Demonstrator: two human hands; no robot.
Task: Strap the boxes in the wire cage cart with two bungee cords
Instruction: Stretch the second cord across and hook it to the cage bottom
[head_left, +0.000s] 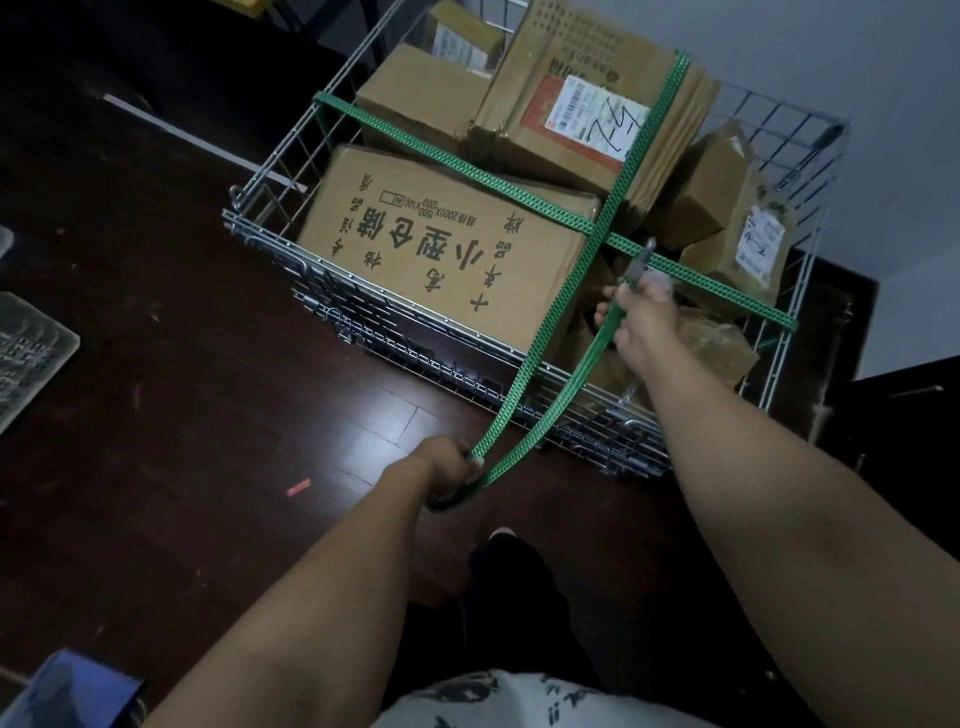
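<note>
The cords (467, 171) were green with ladder-like holes. The boxes (410, 88) were brown (the biggest box (431, 244) printed with black characters), the cage (415, 332) a silver wire grid, the floor (182, 364) dark reddish-brown planks, the shirt (498, 701) white with black marks.

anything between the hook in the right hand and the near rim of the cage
Nothing visible blocks it. The right hand holds the hook above the boxes, beside the first cord. The near rim below is bare wire, crossed only by the second cord's own slack.
</note>
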